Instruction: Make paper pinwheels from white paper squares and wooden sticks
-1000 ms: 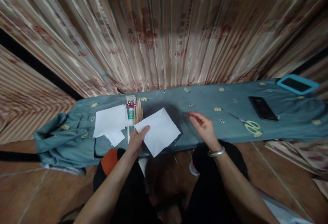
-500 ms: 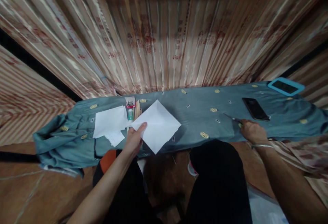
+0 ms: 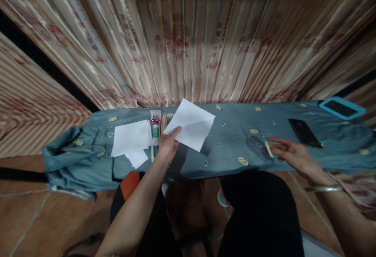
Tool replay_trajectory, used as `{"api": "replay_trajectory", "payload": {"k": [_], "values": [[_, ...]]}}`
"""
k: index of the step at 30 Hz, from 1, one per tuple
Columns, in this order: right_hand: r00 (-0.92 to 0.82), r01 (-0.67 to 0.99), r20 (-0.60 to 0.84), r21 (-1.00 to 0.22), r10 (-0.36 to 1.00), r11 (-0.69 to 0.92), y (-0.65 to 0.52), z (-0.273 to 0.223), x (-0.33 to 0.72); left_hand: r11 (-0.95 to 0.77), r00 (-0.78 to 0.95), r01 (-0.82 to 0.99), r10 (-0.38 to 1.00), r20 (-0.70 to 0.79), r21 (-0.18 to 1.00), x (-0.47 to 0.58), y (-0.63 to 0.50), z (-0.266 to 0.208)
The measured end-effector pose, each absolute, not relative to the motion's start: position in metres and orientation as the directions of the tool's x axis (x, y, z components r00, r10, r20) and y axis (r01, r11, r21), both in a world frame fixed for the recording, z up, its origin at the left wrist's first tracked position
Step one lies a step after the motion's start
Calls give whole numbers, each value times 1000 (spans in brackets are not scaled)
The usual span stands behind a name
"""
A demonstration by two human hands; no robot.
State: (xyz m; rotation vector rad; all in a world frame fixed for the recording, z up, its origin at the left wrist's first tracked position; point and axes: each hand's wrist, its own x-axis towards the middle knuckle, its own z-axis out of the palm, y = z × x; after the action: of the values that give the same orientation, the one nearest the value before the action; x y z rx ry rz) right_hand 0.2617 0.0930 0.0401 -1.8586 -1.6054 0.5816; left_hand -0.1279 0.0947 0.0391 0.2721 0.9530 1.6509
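My left hand pinches a white square of paper by its near-left corner, thumb on top. The paper is raised over the cloth and has a faint crease across it. Farther right, my right hand has its fingertips around a slim tool with a pale yellow-green handle. That tool is blurred and its far end is hard to make out. To the left of my left hand lie white paper sheets and a smaller paper piece.
A green-and-white glue stick, thin wooden sticks and a small red box of metal bits stand near the paper. A black phone and a blue-framed tablet lie right on the green cloth. A curtain hangs behind.
The white square has turned and moved up, away from my body, in my left hand. My right hand's fingers have stretched out, and the slim tool has swung to point more upward. The view has shifted slightly.
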Motion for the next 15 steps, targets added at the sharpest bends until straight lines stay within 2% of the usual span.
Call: {"api": "replay_trajectory", "payload": {"k": [1, 2, 4, 6, 10, 15], "values": [[123, 528, -84, -838, 989, -137, 88, 44, 239, -20, -326, -720, 892, -313, 694, -129, 97, 40], [75, 339, -181, -920, 981, -196, 84, 47, 214, -23, -336, -726, 884, -326, 687, -131, 100, 40], [-35, 79, -241, -968, 970, -237, 78, 50, 164, -31, -360, -734, 865, -350, 679, -135, 102, 40], [-115, -69, -221, -971, 968, -230, 75, 47, 119, -44, -387, -731, 849, -361, 681, -140, 102, 37], [-207, -163, -211, -955, 955, -246, 69, 32, 63, -55, -426, -701, 831, -356, 711, -145, 102, 27], [-304, -84, -347, -918, 887, -388, 59, 14, 45, -61, -440, -660, 839, -320, 749, -149, 107, 19]]}}
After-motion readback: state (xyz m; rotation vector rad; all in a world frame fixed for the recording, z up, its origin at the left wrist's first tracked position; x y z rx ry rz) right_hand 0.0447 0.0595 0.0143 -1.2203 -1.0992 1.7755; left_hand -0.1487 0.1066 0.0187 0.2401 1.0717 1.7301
